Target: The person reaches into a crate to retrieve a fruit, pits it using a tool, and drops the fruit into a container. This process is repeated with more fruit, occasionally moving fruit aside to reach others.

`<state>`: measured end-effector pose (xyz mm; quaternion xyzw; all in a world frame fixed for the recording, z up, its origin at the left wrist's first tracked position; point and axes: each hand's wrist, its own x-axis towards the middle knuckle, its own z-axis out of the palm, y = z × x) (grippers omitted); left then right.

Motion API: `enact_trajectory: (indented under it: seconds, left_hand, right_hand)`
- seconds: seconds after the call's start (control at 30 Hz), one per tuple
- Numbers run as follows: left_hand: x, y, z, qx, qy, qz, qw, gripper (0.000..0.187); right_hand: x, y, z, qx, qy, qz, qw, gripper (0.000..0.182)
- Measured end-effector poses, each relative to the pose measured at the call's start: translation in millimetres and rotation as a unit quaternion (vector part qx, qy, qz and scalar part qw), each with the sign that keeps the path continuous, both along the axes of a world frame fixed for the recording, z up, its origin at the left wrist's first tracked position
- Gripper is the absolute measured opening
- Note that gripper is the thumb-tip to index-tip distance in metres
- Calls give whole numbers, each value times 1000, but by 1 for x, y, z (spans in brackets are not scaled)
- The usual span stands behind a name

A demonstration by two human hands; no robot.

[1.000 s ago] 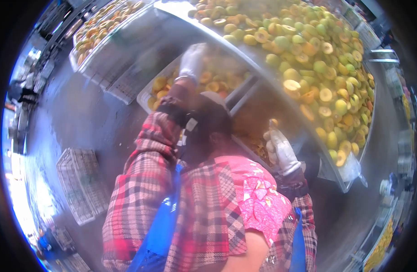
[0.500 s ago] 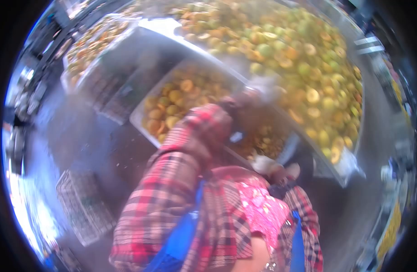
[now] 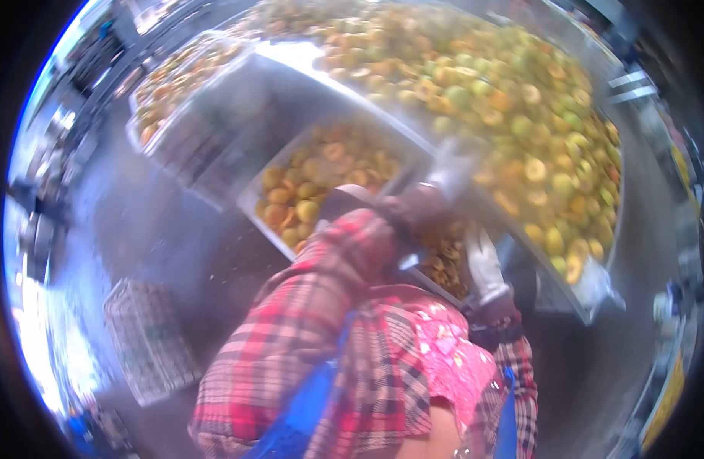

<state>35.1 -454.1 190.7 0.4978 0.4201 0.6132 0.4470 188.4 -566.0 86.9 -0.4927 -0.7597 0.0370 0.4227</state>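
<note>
My left hand point(image 3: 453, 170), in a whitish glove and smeared by motion, is at the near rim of a big tray point(image 3: 547, 277) heaped with yellow-green halved fruit point(image 3: 535, 170), like peaches or apricots. Its fingers cannot be made out. Lower down, my right hand point(image 3: 483, 264), also in a white glove, stretches its fingers upward beside a container of small brown pieces point(image 3: 443, 269), perhaps pits. Nothing shows in its fingers. A white crate point(image 3: 271, 239) of yellow-orange fruit point(image 3: 306, 191) stands left of my left forearm, which hides part of it.
Another crate point(image 3: 164, 157) full of fruit halves stands at the upper left. An upturned-looking basket point(image 3: 149, 340) rests on the wet floor point(image 3: 214, 306) at the left. Clear plastic point(image 3: 596, 289) hangs at the tray's right corner.
My right hand has moved up from close to my body, its fingers now stretched out. My left hand has stayed near the tray's rim. The whole view has shifted slightly.
</note>
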Motion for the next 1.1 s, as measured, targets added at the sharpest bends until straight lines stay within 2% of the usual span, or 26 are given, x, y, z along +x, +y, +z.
enact_trajectory:
  seconds: [0.03, 0.07, 0.13, 0.17, 0.2, 0.23, 0.27, 0.3, 0.33, 0.37, 0.4, 0.47, 0.5, 0.53, 0.6, 0.73, 0.83, 0.9, 0.93, 1.0, 1.03, 1.1]
  left_hand:
    - [-3, -7, 4, -61, -132, -47, 988, 23]
    - [-7, -13, 7, -126, -256, -86, 955, 23]
    - [-10, -21, -5, -137, -334, -109, 926, 24]
    - [-10, -22, -14, -148, -352, -126, 916, 24]
    - [-3, -18, -32, -110, -327, -108, 932, 22]
    - [2, -2, -68, 10, -226, -95, 969, 22]
    - [3, -2, -70, 130, -120, -80, 981, 22]
    - [7, -7, -74, 127, -122, -85, 981, 22]
    - [3, -32, -36, -12, -242, -122, 963, 24]
    - [3, -47, -14, -152, -352, -155, 911, 26]
    - [7, -46, -25, -155, -352, -159, 909, 26]
    - [14, -40, -49, 65, -197, -118, 971, 30]
    - [11, -36, -53, -25, -247, -142, 958, 31]
    - [12, -40, -48, -26, -247, -146, 958, 31]
    - [14, -50, -33, -80, -319, -172, 929, 32]
    - [11, -49, -31, -114, -296, -180, 931, 34]
    - [12, -43, -37, -102, -251, -148, 951, 38]
    - [9, -46, -29, -219, -362, -139, 895, 43]
    - [8, -47, -26, -219, -363, -139, 895, 43]
    - [6, -50, -23, -201, -264, -126, 935, 49]
    - [5, -49, -26, -201, -264, -125, 935, 49]
    - [4, -48, -27, -204, -189, -120, 953, 50]
  right_hand:
    - [-8, -6, 33, -119, 86, 5, 989, 35]
    - [-17, -14, 74, -232, 178, 17, 956, 33]
    - [-27, -18, 108, -405, 345, 26, 846, 30]
    - [-30, -17, 113, -387, 344, 34, 855, 27]
    - [-31, -16, 117, -391, 346, 46, 852, 25]
    - [-33, -16, 121, -392, 333, 42, 856, 26]
    - [-35, -15, 123, -392, 321, 39, 861, 27]
    - [-33, -12, 116, -315, 245, 38, 916, 30]
    - [-35, -11, 111, -284, 240, 37, 927, 33]
    - [-34, -9, 106, -254, 222, 26, 941, 33]
    - [-34, -9, 102, -223, 203, 16, 953, 34]
    - [-36, -14, 118, -267, 209, 0, 941, 35]
    - [-36, -16, 123, -310, 213, -11, 927, 36]
    - [-34, -15, 121, -309, 215, -15, 926, 36]
    - [-31, -14, 114, -271, 176, -27, 946, 40]
    - [-30, -11, 104, -228, 137, -43, 963, 47]
    - [-25, -7, 97, -210, 97, -23, 973, 54]
    - [-23, -10, 105, -284, 52, -5, 957, 56]
    - [-21, -10, 102, -285, 51, -6, 957, 56]
    - [-19, -10, 93, -299, 38, -1, 954, 57]
    - [-19, -10, 91, -300, 38, -1, 953, 57]
    - [-18, -15, 91, -382, 195, 61, 901, 50]
